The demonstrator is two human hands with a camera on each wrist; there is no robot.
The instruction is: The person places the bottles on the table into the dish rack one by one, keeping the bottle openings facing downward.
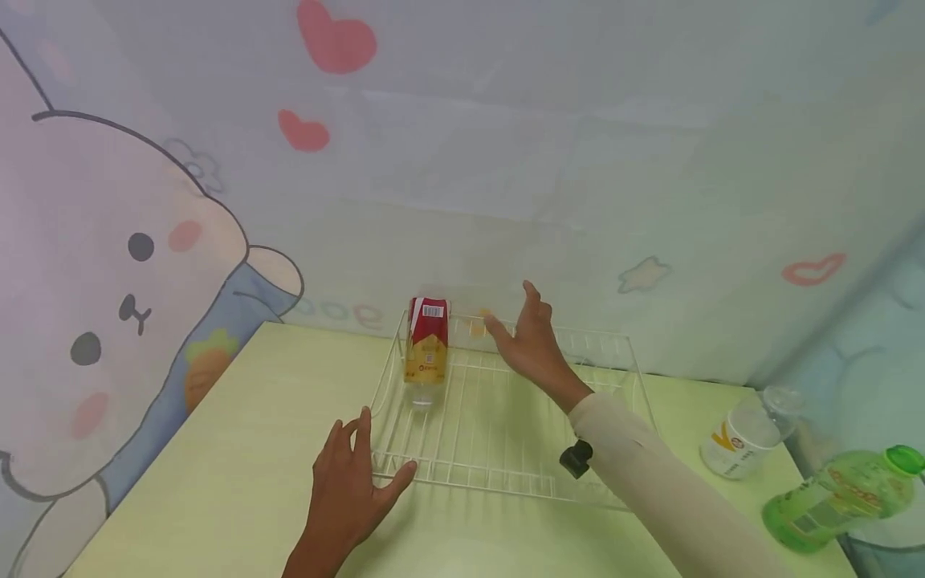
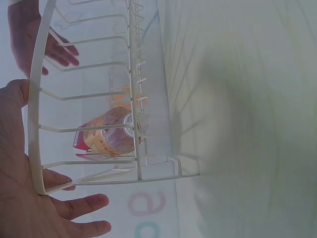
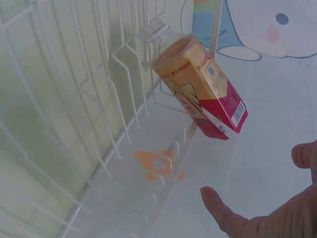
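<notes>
A clear bottle (image 1: 426,345) with a red and yellow label stands neck-down in the left part of a white wire rack (image 1: 499,474), its base raised and tilted. The right wrist view shows the bottle (image 3: 200,82) leaning, its pale neck end among the wires. My left hand (image 1: 347,482) is at the rack's front left corner, fingers and thumb spread. In the left wrist view, the rack's edge bar passes in front of part of the left hand (image 2: 29,198). My right hand (image 1: 535,341) is above the rack, right of the bottle, thumb and fingers apart, holding nothing.
A white tub (image 1: 733,441) with a yellow mark and a clear top is on the table's right side. Nearer stands a green bottle (image 1: 831,502) with a green cap. A printed cloth wall (image 1: 462,177) rises behind the pale green table (image 1: 275,425).
</notes>
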